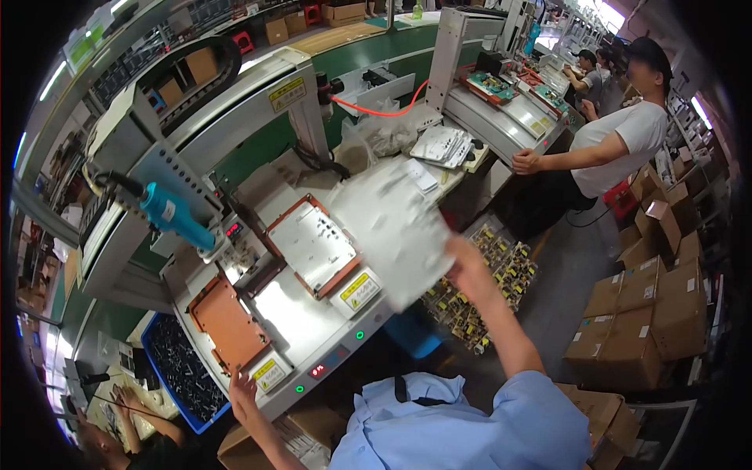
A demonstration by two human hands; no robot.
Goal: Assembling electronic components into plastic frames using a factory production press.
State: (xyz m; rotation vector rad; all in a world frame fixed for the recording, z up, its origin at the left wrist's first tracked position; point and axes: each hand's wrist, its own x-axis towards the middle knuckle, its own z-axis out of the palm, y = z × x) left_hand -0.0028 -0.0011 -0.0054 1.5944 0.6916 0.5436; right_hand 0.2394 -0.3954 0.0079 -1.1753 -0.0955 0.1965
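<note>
The right hand [468, 265] grips a blurred white panel [395, 227] above the worktop [313, 329] — the left hand [241, 389] rests open-fingered at its front edge, beside an empty orange fixture [227, 323].

Brown cardboard boxes [642, 313] with white labels are stacked at the right, three yellow warning labels [359, 289] sit on the machine, and more boxes [276, 30] stand far left.

- A factory assembly line is showing here: a white automated machine [235, 117] with orange fixture trays [227, 321] is sitting on the near bench [313, 329].
- Brown cartons [650, 313] are piling up at the right.
- Other workers [619, 141] are standing at stations along the far green conveyor line [368, 55].
- A blue bin of small parts [184, 376] is sitting at near left.
</note>
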